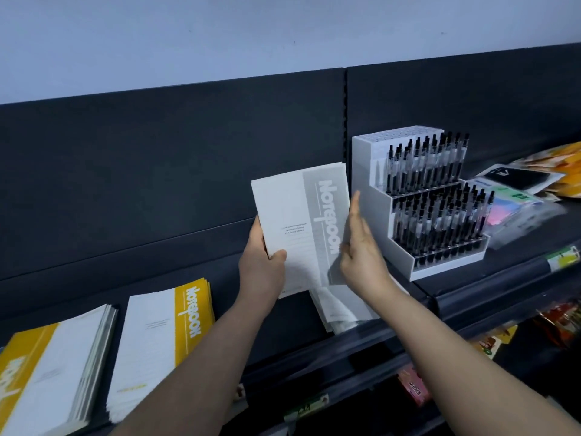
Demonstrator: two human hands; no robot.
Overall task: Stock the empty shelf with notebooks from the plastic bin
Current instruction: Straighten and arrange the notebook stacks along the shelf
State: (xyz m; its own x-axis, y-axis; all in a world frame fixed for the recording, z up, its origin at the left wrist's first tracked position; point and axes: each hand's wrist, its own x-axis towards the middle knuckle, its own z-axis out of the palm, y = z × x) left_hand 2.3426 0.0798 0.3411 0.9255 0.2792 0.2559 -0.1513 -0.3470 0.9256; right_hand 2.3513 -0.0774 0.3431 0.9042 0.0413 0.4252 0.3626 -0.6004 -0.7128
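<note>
1. Across the whole width runs the dark metal shelf (292,319) with its dark back panel. It is already partly stocked. The plastic bin is not in view.
2. At the left lie two stacks of yellow-and-white notebooks, one at the frame edge (47,372) and one just beside it (163,341), both flat on the shelf.
3. To the right stands a white tiered pen display (371,190) filled with black-capped pens, close to the spot being stocked.
4. Between them, a grey-and-white notebook (298,221) is held upright and slightly tilted above the shelf, its top near the back panel. It may be a thin bundle; I cannot tell.
5. Below it, more grey-and-white notebooks (339,313) lie on the shelf, reaching towards its front edge.
6. The left hand (261,265) grips the lower left corner of the raised notebook, thumb curled over the cover. The right hand (361,247) is spread, with straight fingers laid along its right edge, in the gap beside the pen display.
7. Risks, as I judge them: a right hand working so near the display could nudge it and spill pens. The one-corner grip could let the covers fan or slip. Setting the notebook down crooked could push the lower ones off the front edge.
</note>
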